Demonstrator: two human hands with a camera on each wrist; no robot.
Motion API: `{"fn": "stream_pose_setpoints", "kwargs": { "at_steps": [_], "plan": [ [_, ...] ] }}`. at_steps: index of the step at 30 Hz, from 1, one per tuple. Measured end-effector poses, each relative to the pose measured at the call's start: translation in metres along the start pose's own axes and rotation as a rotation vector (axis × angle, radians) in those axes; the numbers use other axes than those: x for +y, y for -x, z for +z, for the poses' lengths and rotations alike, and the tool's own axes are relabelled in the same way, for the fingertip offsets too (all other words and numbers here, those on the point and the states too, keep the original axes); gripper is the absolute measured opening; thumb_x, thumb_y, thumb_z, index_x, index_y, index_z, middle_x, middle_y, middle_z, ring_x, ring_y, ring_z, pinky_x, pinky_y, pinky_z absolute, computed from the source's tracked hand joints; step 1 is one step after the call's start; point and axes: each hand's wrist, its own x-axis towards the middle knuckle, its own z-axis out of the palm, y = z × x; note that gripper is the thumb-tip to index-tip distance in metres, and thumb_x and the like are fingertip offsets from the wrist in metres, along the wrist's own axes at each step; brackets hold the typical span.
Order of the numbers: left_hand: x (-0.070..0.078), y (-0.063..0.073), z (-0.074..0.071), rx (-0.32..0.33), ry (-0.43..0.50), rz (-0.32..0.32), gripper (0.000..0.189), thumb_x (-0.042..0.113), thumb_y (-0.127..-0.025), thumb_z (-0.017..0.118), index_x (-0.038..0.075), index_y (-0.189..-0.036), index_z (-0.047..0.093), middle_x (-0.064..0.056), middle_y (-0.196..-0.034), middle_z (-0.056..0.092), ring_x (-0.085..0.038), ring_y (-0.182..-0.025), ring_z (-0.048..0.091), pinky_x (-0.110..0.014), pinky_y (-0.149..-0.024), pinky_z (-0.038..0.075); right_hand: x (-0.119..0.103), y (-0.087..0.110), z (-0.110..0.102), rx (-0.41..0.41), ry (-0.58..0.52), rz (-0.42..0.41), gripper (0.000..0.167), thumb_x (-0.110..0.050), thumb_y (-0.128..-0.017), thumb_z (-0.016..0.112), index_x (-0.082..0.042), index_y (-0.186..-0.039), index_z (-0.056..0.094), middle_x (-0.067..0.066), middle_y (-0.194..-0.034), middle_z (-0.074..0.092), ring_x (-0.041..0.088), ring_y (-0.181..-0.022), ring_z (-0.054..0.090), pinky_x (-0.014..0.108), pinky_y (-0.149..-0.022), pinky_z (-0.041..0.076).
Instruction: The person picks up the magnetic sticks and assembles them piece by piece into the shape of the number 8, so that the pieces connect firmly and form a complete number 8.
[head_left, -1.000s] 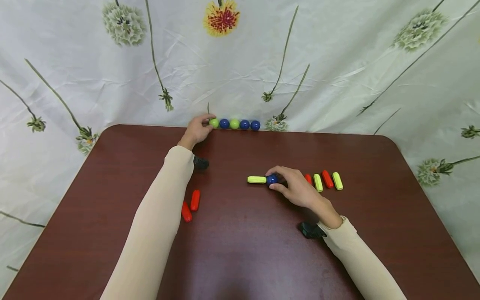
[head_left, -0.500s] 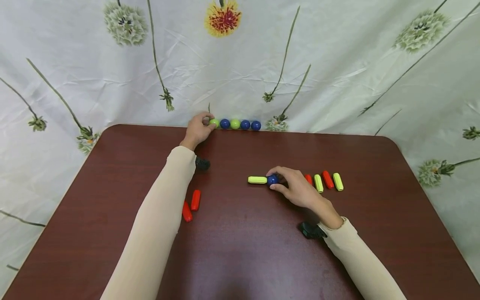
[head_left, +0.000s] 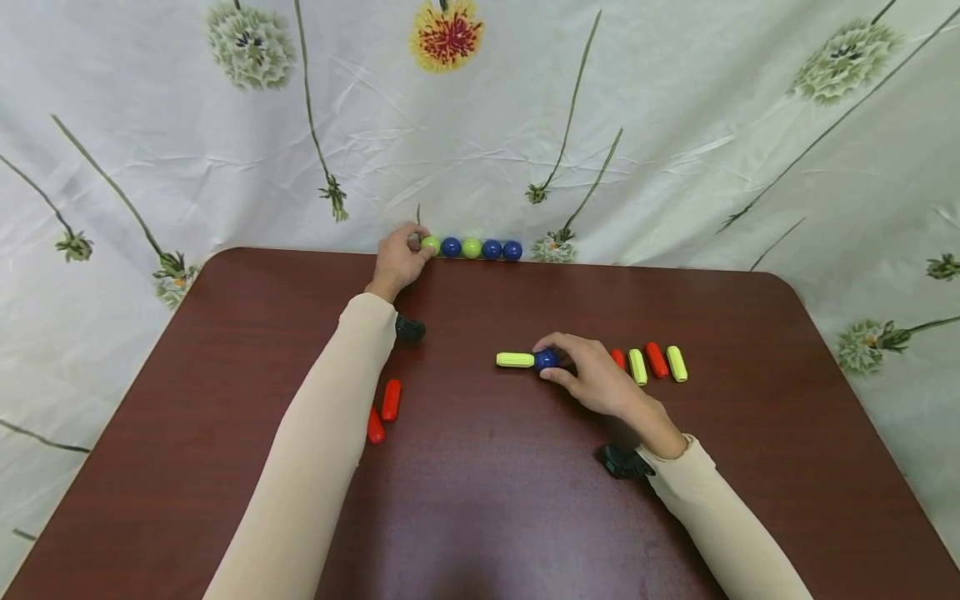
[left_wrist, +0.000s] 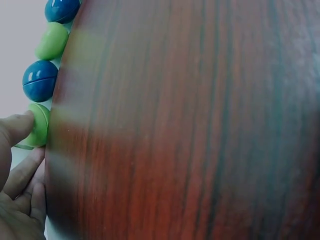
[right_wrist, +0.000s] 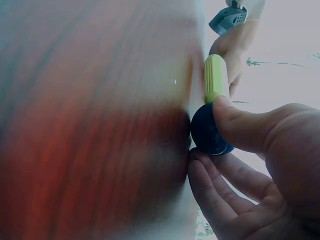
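At the table's back edge my left hand (head_left: 401, 260) pinches a light green ball (left_wrist: 40, 125), the leftmost of a row of green and blue balls. Beside it in that row sits a blue ball (head_left: 451, 247). Over the middle of the table, my right hand (head_left: 592, 371) holds another blue ball (right_wrist: 205, 131) between thumb and fingers. A ridged yellow rod (head_left: 515, 360) extends leftward from this ball, touching it; whether the two are joined I cannot tell.
Right of my right hand lie red rods (head_left: 656, 360) and yellow rods (head_left: 677, 364), one partly hidden by the hand. Two red rods (head_left: 391, 400) lie beside my left forearm, one partly covered. A flowered cloth (head_left: 480, 150) hangs behind the brown table (head_left: 480, 500).
My left wrist and forearm have shifted slightly to the right, with the fingers still at the green ball. The right hand, blue ball and yellow rod stay in place.
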Motion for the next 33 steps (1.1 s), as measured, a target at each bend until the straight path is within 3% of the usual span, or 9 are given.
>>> {"fn": "stream_pose_setpoints", "kwargs": {
  "at_steps": [11,23,28,33],
  "plan": [
    [-0.007,-0.003,-0.011,-0.029,0.006,0.055,0.034,0.016,-0.100,0.062,0.008,-0.132,0.058,-0.023,-0.129,0.062,-0.035,-0.120,0.060,-0.047,-0.100,0.048,0.000,0.000,0.000,0.000,-0.007,-0.004,0.028,-0.013,-0.094,0.070,-0.010,-0.121,0.063,0.007,-0.111,0.069,0.020,-0.096,0.070,0.042,-0.086,0.057],
    [-0.013,0.004,-0.026,-0.042,0.046,0.146,0.033,0.011,-0.098,0.063,0.003,-0.129,0.057,-0.025,-0.129,0.059,-0.038,-0.116,0.060,-0.047,-0.101,0.048,-0.002,-0.002,-0.003,-0.013,-0.001,-0.001,0.028,-0.012,-0.094,0.070,-0.009,-0.121,0.063,0.007,-0.109,0.070,0.020,-0.096,0.068,0.041,-0.086,0.056],
    [-0.013,0.009,-0.029,-0.073,0.072,0.158,0.032,0.012,-0.098,0.062,0.004,-0.128,0.057,-0.025,-0.130,0.056,-0.039,-0.119,0.058,-0.049,-0.103,0.046,-0.002,-0.001,-0.003,-0.017,0.000,0.000,0.029,-0.012,-0.094,0.070,-0.009,-0.121,0.062,0.007,-0.110,0.069,0.020,-0.096,0.068,0.041,-0.087,0.056],
    [-0.012,0.015,-0.029,-0.149,0.078,0.134,0.031,0.015,-0.099,0.062,0.005,-0.127,0.056,-0.024,-0.137,0.055,-0.040,-0.124,0.057,-0.051,-0.103,0.046,0.000,-0.001,-0.002,-0.011,-0.004,-0.006,0.028,-0.012,-0.094,0.070,-0.010,-0.121,0.063,0.007,-0.109,0.069,0.020,-0.096,0.069,0.041,-0.086,0.056]
  ]
}}
